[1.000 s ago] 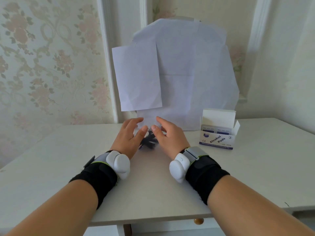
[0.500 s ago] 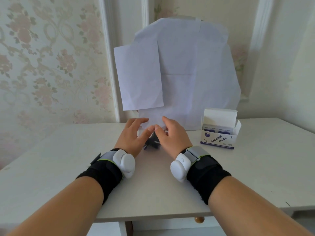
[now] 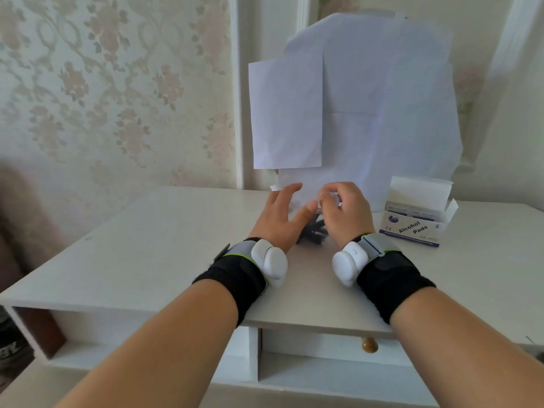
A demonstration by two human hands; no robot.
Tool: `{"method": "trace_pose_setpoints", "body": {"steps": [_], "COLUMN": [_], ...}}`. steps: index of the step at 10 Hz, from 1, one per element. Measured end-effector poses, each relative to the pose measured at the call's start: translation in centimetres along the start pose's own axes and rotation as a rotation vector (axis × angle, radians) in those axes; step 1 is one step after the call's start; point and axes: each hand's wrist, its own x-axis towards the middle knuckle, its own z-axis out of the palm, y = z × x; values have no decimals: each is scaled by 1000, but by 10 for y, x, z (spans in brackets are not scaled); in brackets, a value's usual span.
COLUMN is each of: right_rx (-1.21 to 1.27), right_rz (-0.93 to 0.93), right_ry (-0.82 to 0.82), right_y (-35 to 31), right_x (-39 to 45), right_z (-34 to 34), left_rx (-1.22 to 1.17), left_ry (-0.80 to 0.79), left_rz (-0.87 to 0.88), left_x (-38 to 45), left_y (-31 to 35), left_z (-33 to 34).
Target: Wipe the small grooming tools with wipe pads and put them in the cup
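A bundle of small dark grooming tools (image 3: 314, 232) lies on the white table (image 3: 164, 248), between my two hands. My left hand (image 3: 279, 219) rests beside them with fingers straight and thumb stretched toward the right hand. My right hand (image 3: 346, 213) hovers just above the tools, its fingers curled round a small clear thing (image 3: 334, 198) that is mostly hidden, so I cannot tell what it is. An open box of alcohol pads (image 3: 413, 228) stands to the right of my right hand. No cup shows plainly.
White paper sheets (image 3: 353, 113) are taped up against the wall behind the hands. Below the table's front edge are a drawer with a brown knob (image 3: 370, 345) and an open shelf at the left (image 3: 88, 334).
My right hand's fingers have curled in and lifted slightly. My left hand's fingers have spread away from the right hand. The view has pulled back, and the table's front now shows.
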Motion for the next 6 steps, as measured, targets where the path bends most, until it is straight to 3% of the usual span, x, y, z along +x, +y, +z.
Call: {"method": "trace_pose_setpoints", "body": {"steps": [3, 4, 6], "right_rx": [69, 45, 57], "right_rz": [1, -1, -5], "right_ry": [135, 207, 176], "right_y": [-3, -3, -3], "right_x": [-8, -8, -8], "right_z": [-11, -13, -12], "left_rx": [-202, -246, -326], "left_ry": [410, 460, 427], "left_rz": [-147, -221, -262], "left_x": [-4, -5, -3], "left_y": [1, 1, 0], "left_z": [-15, -23, -22]}}
